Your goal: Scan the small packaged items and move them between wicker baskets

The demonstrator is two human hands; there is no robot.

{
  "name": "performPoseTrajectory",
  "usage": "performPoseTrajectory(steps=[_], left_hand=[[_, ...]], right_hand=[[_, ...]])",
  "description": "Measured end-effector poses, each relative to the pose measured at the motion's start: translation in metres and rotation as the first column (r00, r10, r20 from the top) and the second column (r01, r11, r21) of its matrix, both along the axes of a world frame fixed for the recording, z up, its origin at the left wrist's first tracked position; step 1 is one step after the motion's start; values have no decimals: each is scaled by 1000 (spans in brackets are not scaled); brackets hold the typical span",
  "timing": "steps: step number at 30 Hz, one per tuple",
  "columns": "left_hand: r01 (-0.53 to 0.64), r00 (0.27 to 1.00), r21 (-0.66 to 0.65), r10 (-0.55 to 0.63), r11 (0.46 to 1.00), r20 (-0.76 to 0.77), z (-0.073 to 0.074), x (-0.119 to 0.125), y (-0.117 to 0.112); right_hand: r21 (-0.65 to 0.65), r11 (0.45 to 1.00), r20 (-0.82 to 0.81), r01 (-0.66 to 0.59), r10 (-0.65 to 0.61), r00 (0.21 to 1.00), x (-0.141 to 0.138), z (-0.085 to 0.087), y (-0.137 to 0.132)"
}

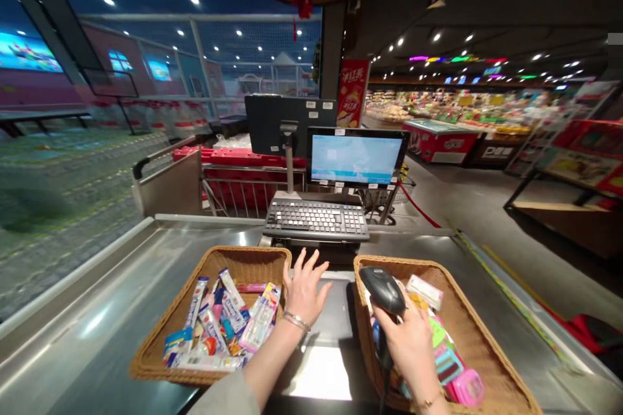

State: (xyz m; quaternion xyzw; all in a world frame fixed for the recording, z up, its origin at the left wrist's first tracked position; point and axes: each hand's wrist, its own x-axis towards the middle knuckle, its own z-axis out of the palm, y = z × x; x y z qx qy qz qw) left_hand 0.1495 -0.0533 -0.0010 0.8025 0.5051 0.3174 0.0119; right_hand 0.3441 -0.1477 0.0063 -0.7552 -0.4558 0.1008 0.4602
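Note:
My left hand (305, 295) is stretched out with its fingers spread and holds nothing. It hovers by the right rim of the left wicker basket (160, 343), which holds candy packs (231, 311) and a pink blister pack (261, 318). In my right hand (411, 340) is a black barcode scanner (382, 288), its head pointing away from me. The scanner is over the left side of the right wicker basket (479, 337). Inside that basket lie a white box (424, 292), a pink round-edged item (468, 387) and other colourful small goods, partly hidden by my right hand.
A black keyboard (316, 217) stands beyond the baskets, with a lit monitor (357, 157) and a second screen's dark back (272, 123) behind it. The metal counter (97, 311) runs to both sides. A shopping cart (238, 188) is past its far edge.

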Motion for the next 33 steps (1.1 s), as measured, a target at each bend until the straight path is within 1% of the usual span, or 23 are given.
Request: performPoseTrajectory(steps=[2, 5, 11, 16, 21, 24, 26, 29, 33], left_hand=[[-29, 1000, -4, 29, 1000, -1, -3, -14, 1], [-63, 998, -15, 63, 998, -8, -8, -34, 1], [-137, 990, -40, 135, 990, -41, -19, -72, 1], [-199, 978, -61, 194, 978, -75, -22, -105, 2], [-261, 961, -67, 253, 963, -114, -25, -139, 3], [-283, 950, -68, 270, 957, -155, -31, -159, 3], [-290, 943, -83, 270, 953, -193, -35, -171, 4], [-312, 929, -127, 274, 942, -250, -40, -186, 5], [-322, 913, -152, 264, 934, -311, -43, -207, 8]], right_hand=[[14, 1000, -2, -28, 28, 1000, -9, -2, 4], [-2, 997, 18, -81, 81, 997, -23, -5, 8], [-3, 988, 33, -153, 153, 988, -52, -6, 19], [-69, 980, -11, -187, 187, 982, -72, -9, 25], [-104, 962, 15, -251, 254, 967, -84, -11, 27], [-100, 957, 38, -270, 275, 961, -90, -10, 28], [-86, 963, 32, -256, 259, 965, -95, -9, 28], [-109, 959, -5, -262, 263, 965, -102, -5, 28], [-136, 953, -2, -272, 274, 962, -109, -3, 27]])
